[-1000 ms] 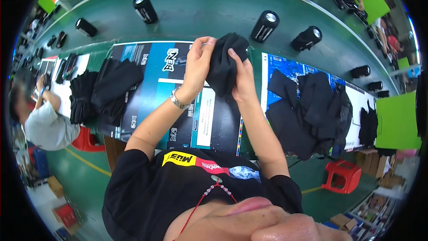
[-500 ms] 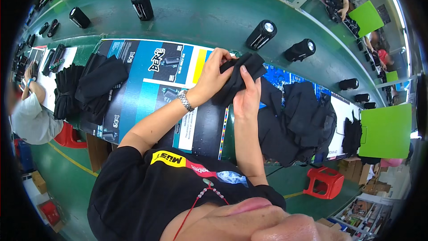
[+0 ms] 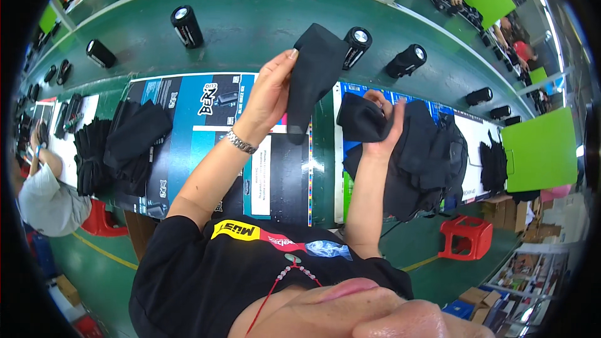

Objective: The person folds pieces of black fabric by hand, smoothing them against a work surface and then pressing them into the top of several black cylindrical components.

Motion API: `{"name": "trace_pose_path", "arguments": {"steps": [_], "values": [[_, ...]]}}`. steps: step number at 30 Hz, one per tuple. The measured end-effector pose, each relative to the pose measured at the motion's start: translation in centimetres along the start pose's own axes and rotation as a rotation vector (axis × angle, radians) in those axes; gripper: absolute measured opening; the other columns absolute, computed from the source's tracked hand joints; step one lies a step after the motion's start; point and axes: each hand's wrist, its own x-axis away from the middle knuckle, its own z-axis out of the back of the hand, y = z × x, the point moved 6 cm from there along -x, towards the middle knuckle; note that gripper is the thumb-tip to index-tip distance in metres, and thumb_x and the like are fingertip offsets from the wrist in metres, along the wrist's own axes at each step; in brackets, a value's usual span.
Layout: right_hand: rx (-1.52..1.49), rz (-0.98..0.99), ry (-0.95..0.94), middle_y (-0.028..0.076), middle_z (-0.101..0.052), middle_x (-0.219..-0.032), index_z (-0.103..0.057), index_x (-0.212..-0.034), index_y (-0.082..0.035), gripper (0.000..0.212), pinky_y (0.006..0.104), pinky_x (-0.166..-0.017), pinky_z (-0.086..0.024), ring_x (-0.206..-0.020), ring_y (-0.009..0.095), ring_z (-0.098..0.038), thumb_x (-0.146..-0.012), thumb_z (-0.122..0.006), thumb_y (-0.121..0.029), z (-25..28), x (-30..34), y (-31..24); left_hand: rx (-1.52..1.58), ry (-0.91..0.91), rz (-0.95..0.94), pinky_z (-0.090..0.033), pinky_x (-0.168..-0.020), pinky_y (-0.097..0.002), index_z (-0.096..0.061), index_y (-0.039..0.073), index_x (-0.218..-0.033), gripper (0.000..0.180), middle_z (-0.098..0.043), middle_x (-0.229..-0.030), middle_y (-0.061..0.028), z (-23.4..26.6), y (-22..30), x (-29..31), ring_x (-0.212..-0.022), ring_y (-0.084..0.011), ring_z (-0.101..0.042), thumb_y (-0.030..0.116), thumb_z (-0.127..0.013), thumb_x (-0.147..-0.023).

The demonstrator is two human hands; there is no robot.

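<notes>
My left hand [image 3: 270, 91] grips the edge of a flat black cloth piece [image 3: 317, 56], raised over the middle of the bench. Another black cloth piece [image 3: 361, 119], folded or bunched, is in my right hand [image 3: 383, 128], with the fingers partly hidden behind and inside it. The two pieces are apart. Just under and beside my right hand spreads a heap of black cloth pieces [image 3: 432, 156]. Farther left, a stack of similar black cloth pieces [image 3: 141, 134] lies beside a gathered black bundle [image 3: 92, 156].
Printed cardboard sheets [image 3: 181, 97] cover the bench. Black cylindrical speakers [image 3: 186, 27] stand or lie along the green surface [image 3: 250, 31] beyond. At right are a green panel [image 3: 541, 150] and a red stool [image 3: 465, 238]. A co-worker [image 3: 50, 197] sits at left.
My hands were together on a bunched black cloth. They have parted: the left lifts one flat piece up and away, while the right has shifted right with another.
</notes>
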Motion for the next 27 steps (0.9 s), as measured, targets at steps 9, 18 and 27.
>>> {"name": "trace_pose_path", "arguments": {"steps": [9,18,27], "values": [[0.45,-0.41,-0.036,0.006,-0.063,-0.091,-0.06,-0.104,-0.001,0.019,0.0212,-0.044,-0.039,-0.056,0.01,-0.052,-0.092,-0.051,-0.013,-1.3,0.5,2.3,-0.699,-0.175,-0.316,-0.042,-0.084,-0.0213,-0.067,-0.002,-0.099,0.017,-0.06,-0.104,0.001,-2.0,-2.1,-3.2,-0.099,-0.0068,-0.052,0.012,-0.061,-0.091],[0.935,-0.028,0.089,0.007,-0.06,-0.081,-0.059,-0.1,-0.003,0.014,0.0263,-0.051,-0.044,-0.059,0.013,-0.055,-0.087,-0.056,-0.007,0.5,-6.4,-6.0,-0.552,-0.197,0.116,-0.045,-0.082,-0.0244,-0.066,-0.001,-0.093,0.016,-0.062,-0.104,-0.0022,-0.4,-8.2,-8.3,-0.09,-0.0095,-0.058,0.013,-0.065,-0.088],[2.041,0.878,0.069,0.02,-0.059,-0.099,-0.058,-0.095,-0.001,0.016,0.0456,-0.075,-0.047,-0.093,0.042,-0.058,-0.081,-0.06,-0.009,-2.3,-15.3,-7.1,-1.03,0.319,-0.655,-0.049,-0.076,-0.034,-0.065,-0.003,-0.08,0.011,-0.053,-0.114,-0.0165,-0.2,-9.9,-17.4,-0.09,-0.0255,-0.059,0.008,-0.066,-0.082]]}}
